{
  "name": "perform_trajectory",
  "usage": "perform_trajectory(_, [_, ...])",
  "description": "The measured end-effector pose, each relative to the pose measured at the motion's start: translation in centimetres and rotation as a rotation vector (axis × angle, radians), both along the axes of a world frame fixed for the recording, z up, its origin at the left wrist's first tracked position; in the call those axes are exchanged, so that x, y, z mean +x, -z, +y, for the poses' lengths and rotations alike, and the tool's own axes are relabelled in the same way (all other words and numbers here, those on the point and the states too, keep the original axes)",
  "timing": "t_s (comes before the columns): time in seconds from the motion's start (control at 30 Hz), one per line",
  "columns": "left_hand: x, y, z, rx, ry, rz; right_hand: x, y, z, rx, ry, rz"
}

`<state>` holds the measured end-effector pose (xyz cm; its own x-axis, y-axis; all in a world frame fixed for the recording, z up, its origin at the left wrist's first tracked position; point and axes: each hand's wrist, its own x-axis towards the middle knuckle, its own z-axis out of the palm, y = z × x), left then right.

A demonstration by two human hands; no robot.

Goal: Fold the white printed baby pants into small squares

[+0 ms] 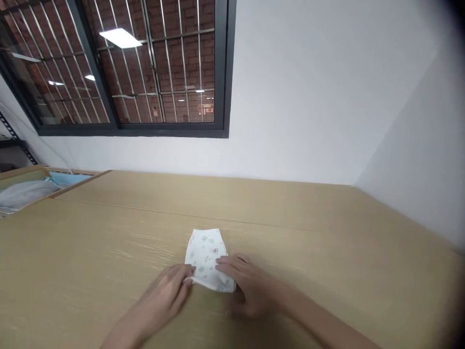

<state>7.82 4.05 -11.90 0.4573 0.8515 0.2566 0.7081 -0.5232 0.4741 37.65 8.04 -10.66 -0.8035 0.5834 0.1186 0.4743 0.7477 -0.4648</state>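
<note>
A small piece of white cloth (205, 247) with a pale green and grey print lies on the wooden tabletop, its near edge slightly lifted. My left hand (165, 291) is closed on the near left corner, which sits between thumb and fingers. Over the right side of the cloth reaches my right hand (247, 286), slightly blurred. Its fingers lie stretched on the fabric, and the thumb stands apart below the near right corner. Whether anything is under the cloth is hidden.
The wide wooden tabletop (109, 232) has a seam along its far part. At the left, an open wooden compartment (82, 180) holds grey and light-blue fabric. Behind rise a white wall (290, 97) and a dark-framed window (223, 72) with metal bars. Black shelving (16, 138) stands far left.
</note>
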Motion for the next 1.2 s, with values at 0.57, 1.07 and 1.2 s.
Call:
perform_trajectory(0.57, [5.8,0.6,11.2,0.214,-0.590,0.347,-5.7,2.9,9.3,0.014,0.706,0.226])
perform_trajectory(1.07, [6.3,5.0,9.5,0.431,-0.148,0.201,-7.7,3.0,6.5,0.466,0.363,0.187])
perform_trajectory(1.2, [6.5,6.2,8.6,0.306,-0.153,0.255,-7.1,4.0,6.7,0.402,0.321,0.134])
